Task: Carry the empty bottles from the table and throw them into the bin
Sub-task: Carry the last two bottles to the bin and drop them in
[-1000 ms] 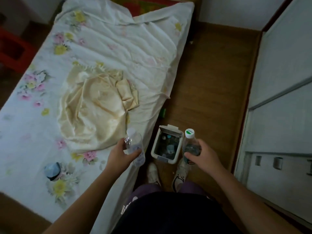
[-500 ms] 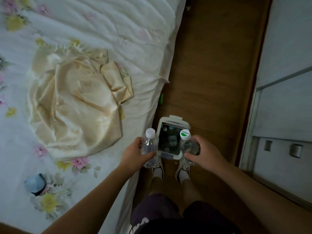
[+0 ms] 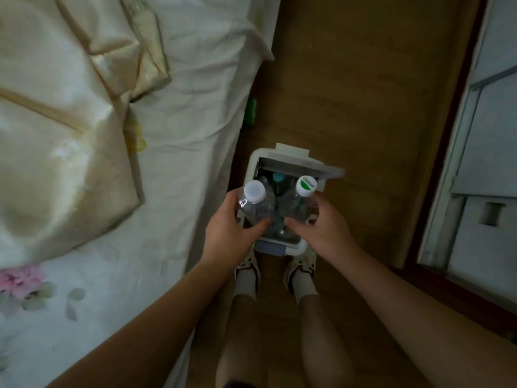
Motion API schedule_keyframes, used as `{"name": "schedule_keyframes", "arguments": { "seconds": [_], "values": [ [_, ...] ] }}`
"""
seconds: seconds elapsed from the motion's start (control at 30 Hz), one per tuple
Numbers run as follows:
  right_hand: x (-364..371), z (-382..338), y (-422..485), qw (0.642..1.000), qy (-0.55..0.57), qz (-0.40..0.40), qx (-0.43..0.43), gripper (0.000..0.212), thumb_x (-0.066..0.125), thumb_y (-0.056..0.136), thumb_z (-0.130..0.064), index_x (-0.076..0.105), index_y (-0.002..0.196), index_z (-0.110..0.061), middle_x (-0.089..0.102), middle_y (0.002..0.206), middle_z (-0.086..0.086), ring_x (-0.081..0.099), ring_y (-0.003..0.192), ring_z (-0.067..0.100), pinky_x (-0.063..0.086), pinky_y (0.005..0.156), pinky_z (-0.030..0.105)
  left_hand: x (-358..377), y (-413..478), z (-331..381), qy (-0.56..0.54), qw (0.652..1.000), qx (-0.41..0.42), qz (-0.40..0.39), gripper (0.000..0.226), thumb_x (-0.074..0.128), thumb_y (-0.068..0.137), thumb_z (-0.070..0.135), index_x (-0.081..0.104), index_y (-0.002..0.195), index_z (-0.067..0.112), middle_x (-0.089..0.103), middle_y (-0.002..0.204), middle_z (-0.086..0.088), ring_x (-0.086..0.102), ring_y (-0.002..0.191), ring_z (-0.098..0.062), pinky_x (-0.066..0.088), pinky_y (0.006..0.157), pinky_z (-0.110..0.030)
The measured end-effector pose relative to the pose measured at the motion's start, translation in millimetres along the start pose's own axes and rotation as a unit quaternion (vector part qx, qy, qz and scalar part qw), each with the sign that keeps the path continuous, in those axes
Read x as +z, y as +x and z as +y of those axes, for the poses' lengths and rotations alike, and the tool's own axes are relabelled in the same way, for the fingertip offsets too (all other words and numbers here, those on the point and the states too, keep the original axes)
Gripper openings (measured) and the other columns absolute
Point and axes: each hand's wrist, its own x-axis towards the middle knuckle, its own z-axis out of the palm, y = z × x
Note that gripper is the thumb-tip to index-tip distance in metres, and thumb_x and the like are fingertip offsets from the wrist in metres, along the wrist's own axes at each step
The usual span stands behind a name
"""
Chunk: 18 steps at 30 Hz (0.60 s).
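A crumpled cream satin cloth (image 3: 64, 130), glossy and folded into soft ridges, lies on a white cotton bed sheet (image 3: 195, 121) printed with faint pink flowers; both run off the left and top edges. The sheet's hem drapes over the side of the bed to the wooden floor (image 3: 352, 88), where a small green object (image 3: 249, 112) is half hidden and too blurred to name.

The left hand (image 3: 229, 233) has its grip clenched round a clear, ribbed plastic bottle (image 3: 256, 205) with a plain white cap, held upright over the left part of the bin (image 3: 253, 163). The bin is a white rectangular plastic box, its lid (image 3: 307, 167) flipped up at the far side. Its dark inside holds other bottles, hard to count, with one teal cap (image 3: 278, 177) showing.

The right hand (image 3: 321, 231) grasps a second clear bottle (image 3: 298, 205) capped in green and white, over the bin's right part. Both hands cover the bottles' lower halves. White sneakers (image 3: 303, 260) stand against the bin's near edge. Pale panelled cupboard doors (image 3: 489, 135) are cut off at the right.
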Motion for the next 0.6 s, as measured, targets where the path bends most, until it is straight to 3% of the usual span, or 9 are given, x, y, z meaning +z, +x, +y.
{"name": "schedule_keyframes", "arguments": {
  "seconds": [0.13,0.2,0.27,0.33,0.47,0.6],
  "values": [
    [12.9,23.3,15.3,1.0,0.007,-0.006,0.02,0.062,0.077,0.081,-0.041,0.047,0.136,-0.034,0.051,0.115,-0.024,0.047,0.109,0.0,0.041,0.09,0.027,21.9,8.8,-23.4,-0.003,1.0,-0.003,-0.015,0.076,0.082,0.077,0.039,0.041,0.14,0.035,0.062,0.133,0.015,0.059,0.121,-0.005,0.053,0.099,-0.03],
    [16.0,33.5,17.7,1.0,0.012,-0.004,0.026,0.051,0.074,0.084,-0.042,0.049,0.127,-0.035,0.049,0.104,-0.031,0.049,0.104,0.0,0.043,0.085,0.024,29.0,12.9,-27.8,-0.006,1.0,-0.006,-0.03,0.074,0.081,0.079,0.038,0.042,0.141,0.033,0.061,0.133,0.014,0.058,0.12,-0.004,0.053,0.098,-0.027],
    [18.2,39.8,19.6,0.999,0.019,0.004,0.033,0.044,0.072,0.086,-0.042,0.049,0.122,-0.036,0.048,0.099,-0.032,0.05,0.102,0.0,0.04,0.076,0.017,35.1,18.1,-29.5,-0.002,0.999,-0.007,-0.044,0.07,0.08,0.08,0.04,0.045,0.14,0.031,0.062,0.129,0.013,0.058,0.116,-0.004,0.052,0.092,-0.02],
    [19.6,42.2,23.3,0.999,0.014,0.013,0.038,0.045,0.069,0.087,-0.046,0.052,0.127,-0.032,0.055,0.105,-0.024,0.053,0.104,0.003,0.041,0.075,0.018,40.6,24.0,-29.2,0.011,0.999,-0.004,-0.043,0.067,0.078,0.081,0.043,0.046,0.139,0.031,0.063,0.127,0.013,0.058,0.112,-0.003,0.047,0.085,-0.012],
    [20.2,45.1,35.8,0.999,-0.03,0.017,0.036,0.031,0.066,0.087,-0.05,0.057,0.112,-0.034,0.065,0.106,-0.015,0.063,0.097,0.005,0.05,0.074,0.024,49.1,36.6,-31.4,0.046,0.998,-0.007,-0.041,0.068,0.076,0.079,0.046,0.045,0.139,0.034,0.063,0.13,0.01,0.06,0.117,-0.009,0.053,0.095,-0.031],
    [18.7,45.5,39.2,0.996,-0.085,0.008,0.015,0.045,0.063,0.087,-0.053,0.052,0.124,-0.031,0.064,0.116,-0.011,0.062,0.101,0.008,0.053,0.082,0.03,48.5,46.8,-32.7,0.141,0.99,-0.007,-0.026,0.063,0.069,0.079,0.057,0.052,0.134,0.031,0.06,0.124,0.007,0.058,0.113,-0.014,0.054,0.091,-0.038]
  ]
}}
